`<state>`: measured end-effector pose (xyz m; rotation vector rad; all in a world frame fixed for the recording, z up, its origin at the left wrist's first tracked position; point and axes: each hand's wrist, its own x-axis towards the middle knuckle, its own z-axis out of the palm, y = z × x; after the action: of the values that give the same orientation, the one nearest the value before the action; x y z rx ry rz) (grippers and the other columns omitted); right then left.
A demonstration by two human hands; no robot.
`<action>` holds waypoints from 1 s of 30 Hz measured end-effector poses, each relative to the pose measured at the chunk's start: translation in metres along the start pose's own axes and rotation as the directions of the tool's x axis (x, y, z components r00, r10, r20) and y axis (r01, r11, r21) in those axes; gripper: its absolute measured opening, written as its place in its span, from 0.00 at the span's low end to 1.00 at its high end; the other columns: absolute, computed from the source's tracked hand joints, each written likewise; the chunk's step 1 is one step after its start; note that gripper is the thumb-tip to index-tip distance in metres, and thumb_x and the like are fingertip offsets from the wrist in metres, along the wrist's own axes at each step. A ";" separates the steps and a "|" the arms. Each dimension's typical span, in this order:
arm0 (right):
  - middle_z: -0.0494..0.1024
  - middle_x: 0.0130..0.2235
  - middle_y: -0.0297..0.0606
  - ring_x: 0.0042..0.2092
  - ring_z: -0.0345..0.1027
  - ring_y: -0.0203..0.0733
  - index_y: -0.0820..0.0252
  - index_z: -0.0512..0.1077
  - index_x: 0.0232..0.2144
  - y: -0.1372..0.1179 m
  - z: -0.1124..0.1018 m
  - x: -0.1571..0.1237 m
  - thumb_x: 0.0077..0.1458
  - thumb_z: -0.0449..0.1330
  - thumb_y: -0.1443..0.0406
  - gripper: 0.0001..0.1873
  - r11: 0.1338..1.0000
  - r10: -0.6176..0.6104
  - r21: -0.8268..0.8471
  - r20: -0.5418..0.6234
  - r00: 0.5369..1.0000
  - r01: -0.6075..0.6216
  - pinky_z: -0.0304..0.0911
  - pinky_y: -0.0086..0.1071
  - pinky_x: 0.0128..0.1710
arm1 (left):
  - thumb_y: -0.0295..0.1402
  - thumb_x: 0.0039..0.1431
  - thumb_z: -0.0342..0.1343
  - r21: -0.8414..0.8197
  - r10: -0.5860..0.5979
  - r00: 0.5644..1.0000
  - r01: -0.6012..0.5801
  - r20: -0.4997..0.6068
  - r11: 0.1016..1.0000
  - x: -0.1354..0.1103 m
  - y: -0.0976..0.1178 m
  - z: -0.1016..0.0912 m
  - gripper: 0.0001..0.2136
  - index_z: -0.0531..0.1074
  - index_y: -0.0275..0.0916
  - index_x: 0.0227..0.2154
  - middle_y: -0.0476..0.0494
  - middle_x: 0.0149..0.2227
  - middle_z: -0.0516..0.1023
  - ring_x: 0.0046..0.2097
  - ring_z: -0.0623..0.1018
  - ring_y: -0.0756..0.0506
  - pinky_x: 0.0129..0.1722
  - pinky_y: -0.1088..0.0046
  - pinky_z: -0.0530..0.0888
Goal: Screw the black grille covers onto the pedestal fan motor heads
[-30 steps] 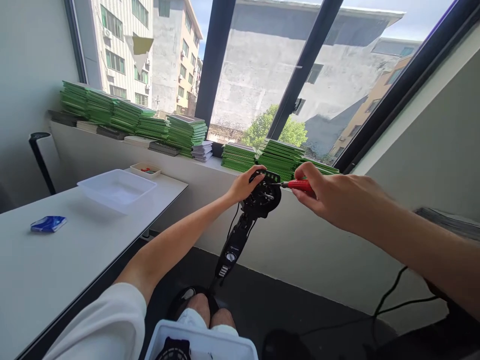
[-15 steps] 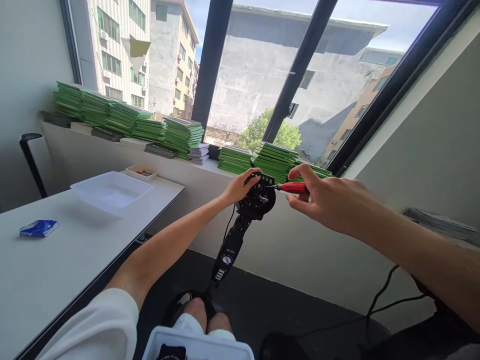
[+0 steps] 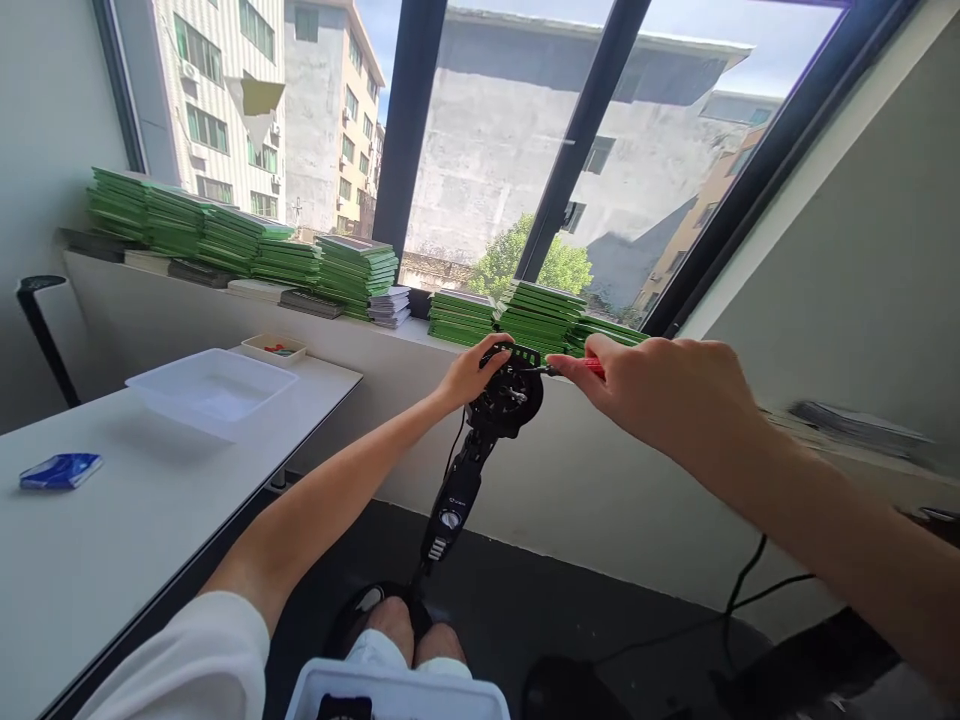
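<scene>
My left hand grips the round black head of a hand-held device, held up in front of the window sill. Its black handle hangs down toward my knees, with a dial on it. My right hand is closed around a red-handled screwdriver. The screwdriver's metal tip touches the right side of the device's head, beside a small green board on top.
Stacks of green flat boxes line the sill. A white table at left carries a clear plastic tray, a small parts tray and a blue packet. A white bin rests on my lap. A black cable trails across the floor.
The view has swung slightly right and down, so everything has shifted left. My right hand has rolled over the screwdriver, hiding most of its red handle. The left hand keeps its grip.
</scene>
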<state>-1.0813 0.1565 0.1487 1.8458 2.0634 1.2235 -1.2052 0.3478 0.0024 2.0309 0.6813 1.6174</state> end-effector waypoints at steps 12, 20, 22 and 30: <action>0.75 0.24 0.40 0.24 0.66 0.43 0.66 0.66 0.56 -0.003 -0.001 -0.001 0.69 0.44 0.53 0.26 0.988 -0.085 0.136 0.043 0.995 0.079 0.49 0.32 0.25 | 0.39 0.72 0.48 -0.018 0.013 1.000 -0.013 0.003 1.000 -0.001 -0.001 0.002 0.14 0.71 0.44 0.55 0.46 0.51 0.81 0.53 0.79 0.43 0.56 0.68 0.74; 0.75 0.24 0.39 0.24 0.66 0.43 0.63 0.66 0.53 0.003 0.003 0.004 0.66 0.46 0.51 0.25 0.967 -0.052 0.254 0.074 0.996 0.032 0.51 0.33 0.27 | 0.39 0.72 0.49 -0.010 0.007 1.000 -0.007 -0.019 1.000 -0.002 0.000 0.002 0.14 0.72 0.45 0.55 0.47 0.50 0.81 0.52 0.79 0.43 0.55 0.69 0.73; 0.74 0.24 0.37 0.23 0.65 0.42 0.63 0.64 0.54 0.003 0.003 0.004 0.66 0.48 0.51 0.24 0.961 -0.045 0.276 0.096 0.994 0.017 0.50 0.32 0.27 | 0.39 0.72 0.49 -0.016 0.001 1.000 -0.002 -0.015 1.000 -0.002 0.000 0.002 0.14 0.71 0.45 0.55 0.47 0.50 0.81 0.51 0.79 0.44 0.55 0.69 0.74; 0.75 0.25 0.39 0.24 0.65 0.42 0.64 0.66 0.52 0.006 0.000 0.005 0.66 0.47 0.52 0.24 0.957 -0.072 0.283 0.012 0.997 0.066 0.50 0.32 0.26 | 0.40 0.72 0.49 -0.001 -0.029 1.000 0.029 -0.006 1.000 -0.003 -0.001 -0.001 0.14 0.71 0.46 0.55 0.48 0.46 0.81 0.47 0.80 0.43 0.53 0.68 0.74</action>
<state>-1.0782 0.1606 0.1545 1.8666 2.3736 0.9265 -1.2064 0.3467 -0.0003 2.0077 0.7088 1.6079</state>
